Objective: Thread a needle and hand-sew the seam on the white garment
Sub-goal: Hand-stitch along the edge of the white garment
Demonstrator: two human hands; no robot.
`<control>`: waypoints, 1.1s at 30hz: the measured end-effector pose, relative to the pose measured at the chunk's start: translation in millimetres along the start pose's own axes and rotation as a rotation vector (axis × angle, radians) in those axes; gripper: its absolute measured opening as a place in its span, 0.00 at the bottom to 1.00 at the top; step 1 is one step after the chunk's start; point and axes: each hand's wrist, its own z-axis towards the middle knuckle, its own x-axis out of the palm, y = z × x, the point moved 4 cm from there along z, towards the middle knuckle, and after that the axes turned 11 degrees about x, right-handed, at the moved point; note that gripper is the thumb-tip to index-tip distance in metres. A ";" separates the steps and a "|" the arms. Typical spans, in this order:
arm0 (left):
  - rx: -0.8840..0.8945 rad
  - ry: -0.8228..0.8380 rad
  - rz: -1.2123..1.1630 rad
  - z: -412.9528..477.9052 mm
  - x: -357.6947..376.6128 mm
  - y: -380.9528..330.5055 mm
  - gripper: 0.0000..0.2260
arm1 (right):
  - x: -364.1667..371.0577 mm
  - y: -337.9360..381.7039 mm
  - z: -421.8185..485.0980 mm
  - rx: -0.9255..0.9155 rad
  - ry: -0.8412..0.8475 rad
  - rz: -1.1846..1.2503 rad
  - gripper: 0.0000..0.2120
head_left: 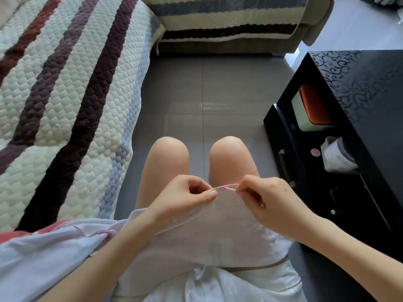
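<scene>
Hands meet over the lap, both closed in pinch grips on the same strip of cloth. The left hand curls its fingers in and presses its thumb down on the pink-stitched edge of the white garment. The right hand nips the other end of that edge between thumb and bent fingers, so the short stretch between them is held taut. What else the right fingertips may hold is too small to tell. The rest of the garment drapes down over the thighs and spills left onto the seat, where more pink stitching shows.

Two bare knees rise just beyond the hands, above a grey tiled floor. A quilted striped cover lies over the sofa on the left, and a second striped sofa stands across the far end. Close on the right is a black cabinet, its open compartment holding an orange-topped box and a white container beside a small pink disc
</scene>
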 end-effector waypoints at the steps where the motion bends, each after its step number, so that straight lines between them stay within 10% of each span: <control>1: 0.002 0.000 -0.010 0.3 1.2 -0.2 0.06 | 3.2 -1.3 -2.4 0.025 -0.013 -0.014 0.05; 33: 0.036 -0.035 -0.018 -0.3 6.0 -6.7 0.06 | 15.0 1.3 2.6 0.109 -0.015 -0.054 0.12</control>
